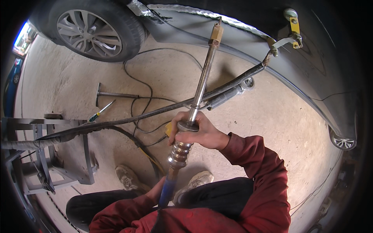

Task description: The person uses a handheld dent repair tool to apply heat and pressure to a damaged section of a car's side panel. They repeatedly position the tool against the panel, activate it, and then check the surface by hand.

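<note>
My right hand [198, 132] is closed around the steel sliding weight [179, 153] of a long slide-hammer puller, whose shaft [204, 77] points away from me toward the grey car's bare-metal seam [233, 19]. Its brass-coloured end [215, 35] is at the seam; I cannot tell if it touches. My left hand [156, 190] is low at the blue handle [168, 188], its fingers hidden. A thick black cable [147, 114] crosses behind the shaft to a clamp [274, 48] on the car panel, beside a yellow bracket [294, 29].
A wheel [89, 33] is at upper left. A metal cart [70, 155] stands left. On the concrete floor lie a screwdriver [99, 112], a T-bar [116, 95], a grey power tool [227, 97] and looped cords. My shoes [198, 178] are below. A blue car [13, 85] shows at far left.
</note>
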{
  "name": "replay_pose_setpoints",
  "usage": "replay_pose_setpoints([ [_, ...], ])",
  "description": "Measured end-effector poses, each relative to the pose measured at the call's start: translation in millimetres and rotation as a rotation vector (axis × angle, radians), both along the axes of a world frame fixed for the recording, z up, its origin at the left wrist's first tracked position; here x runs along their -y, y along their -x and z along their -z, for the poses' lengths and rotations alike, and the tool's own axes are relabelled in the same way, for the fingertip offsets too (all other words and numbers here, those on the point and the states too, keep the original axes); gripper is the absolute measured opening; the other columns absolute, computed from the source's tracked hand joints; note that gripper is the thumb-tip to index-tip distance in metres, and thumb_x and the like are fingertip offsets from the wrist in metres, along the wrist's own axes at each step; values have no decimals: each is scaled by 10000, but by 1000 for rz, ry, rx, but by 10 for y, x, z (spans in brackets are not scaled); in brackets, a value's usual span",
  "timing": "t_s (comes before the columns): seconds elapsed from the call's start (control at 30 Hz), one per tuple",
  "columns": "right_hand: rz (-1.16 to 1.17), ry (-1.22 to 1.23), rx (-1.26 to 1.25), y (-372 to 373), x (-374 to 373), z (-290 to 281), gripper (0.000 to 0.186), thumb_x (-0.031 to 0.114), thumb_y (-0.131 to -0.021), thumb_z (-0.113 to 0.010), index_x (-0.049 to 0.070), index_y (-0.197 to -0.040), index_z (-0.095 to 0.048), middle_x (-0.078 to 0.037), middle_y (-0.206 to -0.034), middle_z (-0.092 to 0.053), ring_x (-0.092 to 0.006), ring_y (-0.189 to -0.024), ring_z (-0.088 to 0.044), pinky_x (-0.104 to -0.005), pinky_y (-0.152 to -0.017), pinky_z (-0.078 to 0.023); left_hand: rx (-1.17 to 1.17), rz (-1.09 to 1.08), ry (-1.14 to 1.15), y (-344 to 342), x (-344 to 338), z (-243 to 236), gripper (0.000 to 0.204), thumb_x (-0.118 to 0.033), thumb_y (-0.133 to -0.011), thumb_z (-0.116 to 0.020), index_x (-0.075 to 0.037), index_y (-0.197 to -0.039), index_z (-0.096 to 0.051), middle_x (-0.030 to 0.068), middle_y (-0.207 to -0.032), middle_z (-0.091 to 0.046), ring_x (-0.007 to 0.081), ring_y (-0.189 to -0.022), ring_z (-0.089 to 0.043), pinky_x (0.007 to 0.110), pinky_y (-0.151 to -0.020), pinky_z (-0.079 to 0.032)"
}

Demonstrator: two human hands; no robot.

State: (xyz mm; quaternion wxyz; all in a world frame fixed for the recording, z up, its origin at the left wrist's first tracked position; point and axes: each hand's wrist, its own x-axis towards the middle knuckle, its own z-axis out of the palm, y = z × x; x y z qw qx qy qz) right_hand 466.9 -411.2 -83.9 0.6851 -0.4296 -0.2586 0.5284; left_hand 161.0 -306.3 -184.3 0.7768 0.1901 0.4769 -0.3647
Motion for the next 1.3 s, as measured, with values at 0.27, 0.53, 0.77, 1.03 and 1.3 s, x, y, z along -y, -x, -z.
replay_pose_setpoints([
  [0.27, 5, 9, -43, 16, -10, -11, 153, 29, -884, -701, 20, -983, -585, -66, -905, -674, -203, -895, -711, -339, -827, -559, 31, 107, -131, -5, 16, -103, 531, -636, -981, -405, -145, -900, -592, 33, -699, -580, 160, -572, -577, 299, -526, -468],
  [0.53, 6, 12, -30, 12, -5, -15, 143, 43, -881, -703, 22, -968, -593, -65, -892, -675, -197, -893, -709, -334, -824, -557, 112, 155, -79, 100, -72, -48, 347, -297, -982, -560, -63, -1232, -504, 94, -846, -640, 211, -702, -636, 338, -631, -515],
  [0.77, 31, 12, -25, -26, -16, -46, 154, 62, -880, -702, 22, -983, -594, -74, -886, -679, -197, -891, -708, -337, -825, -557, 96, 112, -44, 160, -69, 29, 350, -325, -985, -545, -67, -1218, -506, 101, -828, -635, 220, -696, -632, 340, -626, -513],
  [1.03, 33, 46, -67, -2, -41, -39, 223, 80, -884, -713, 36, -1055, -577, -78, -956, -672, -209, -916, -715, -337, -853, -556, 54, 3, -35, 150, -59, 61, 349, -364, -980, -537, -58, -1148, -546, 114, -789, -620, 232, -621, -604, 358, -556, -495],
  [1.3, 128, 76, 4, -68, -19, -51, 191, 96, -876, -716, 43, -1004, -585, -63, -915, -684, -185, -895, -712, -320, -822, -557, 25, 80, -83, 53, -25, 21, 594, -726, -946, -410, -171, -965, -622, 11, -698, -570, 154, -571, -553, 296, -520, -455],
])
